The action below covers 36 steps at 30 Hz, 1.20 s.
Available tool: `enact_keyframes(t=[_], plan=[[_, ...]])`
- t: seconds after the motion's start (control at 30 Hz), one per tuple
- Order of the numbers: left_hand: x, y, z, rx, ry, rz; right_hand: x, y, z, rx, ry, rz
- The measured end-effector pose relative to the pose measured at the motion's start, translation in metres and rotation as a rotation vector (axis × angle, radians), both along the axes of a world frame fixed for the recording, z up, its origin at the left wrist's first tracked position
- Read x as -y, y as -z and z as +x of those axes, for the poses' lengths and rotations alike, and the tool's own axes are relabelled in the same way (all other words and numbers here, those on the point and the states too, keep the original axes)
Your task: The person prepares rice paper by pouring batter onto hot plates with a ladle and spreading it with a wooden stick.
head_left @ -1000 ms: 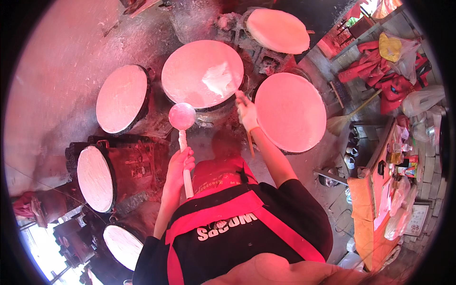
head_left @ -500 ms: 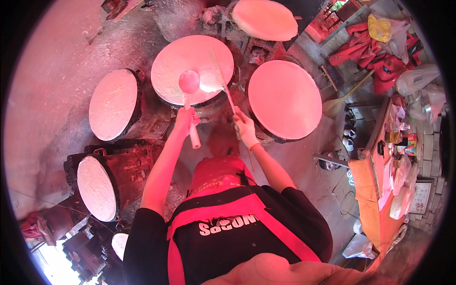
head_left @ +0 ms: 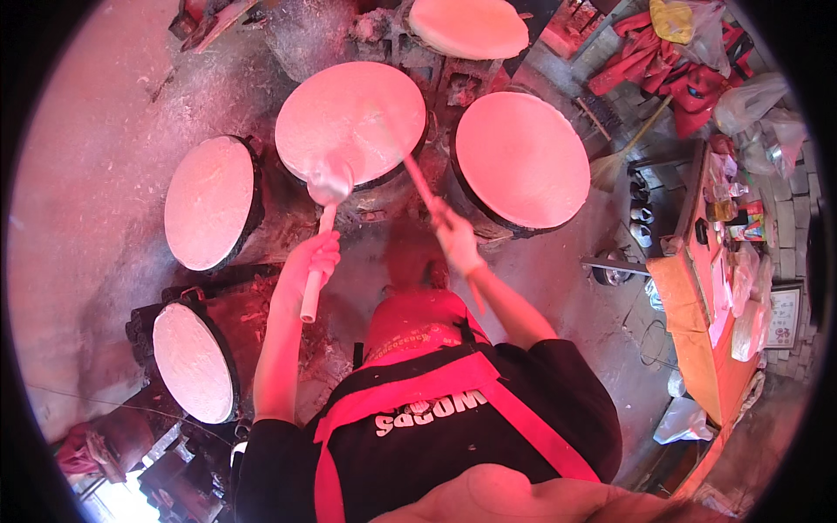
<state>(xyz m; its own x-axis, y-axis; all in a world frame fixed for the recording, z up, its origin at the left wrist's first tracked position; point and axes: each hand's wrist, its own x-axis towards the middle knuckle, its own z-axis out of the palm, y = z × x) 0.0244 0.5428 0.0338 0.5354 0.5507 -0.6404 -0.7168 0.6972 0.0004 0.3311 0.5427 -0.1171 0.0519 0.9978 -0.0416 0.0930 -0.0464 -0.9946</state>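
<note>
"What's on your feed, from the left?"

"I have a lower pale disc (head_left: 193,363), dark at the rim, and just above it in my view an upper pale disc (head_left: 209,203)."

"And the left hand?"

"I see the left hand (head_left: 312,260) curled around the handle of a ladle (head_left: 327,218). The ladle's bowl is blurred, at the near edge of the middle pale disc (head_left: 351,113); I can't tell whether they touch."

"The right?"

"I make out a thin stick (head_left: 420,183) with its far end smeared by blur over the middle pale disc. The right hand (head_left: 455,237) is wrapped around that stick, whose lower end runs back past the wrist."

"Further over?"

"I get a right pale disc (head_left: 523,161) near that hand, then a broom (head_left: 608,170), then a counter (head_left: 697,349) with an orange side, carrying plastic bags (head_left: 745,270)."
</note>
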Motion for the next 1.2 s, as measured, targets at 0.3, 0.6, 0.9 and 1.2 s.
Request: enact_keyframes(t=[0.3, 0.6, 0.9, 1.2], plan=[[0.092, 0.017, 0.015, -0.518, -0.106, 0.074, 0.027, -0.011, 0.021, 0.262, 0.112, -0.023], [0.130, 0.046, 0.096, -0.762, -0.257, 0.081, -0.035, -0.088, 0.124, 0.476, -0.197, -0.087], [0.094, -0.043, 0.245, 0.341, -0.578, -0.110, -0.243, -0.063, 0.395, 1.177, 0.001, 0.074], [0.089, -0.066, 0.292, 0.238, -0.643, -0.108, -0.292, -0.057, 0.357, 0.950, -0.121, 0.097]])
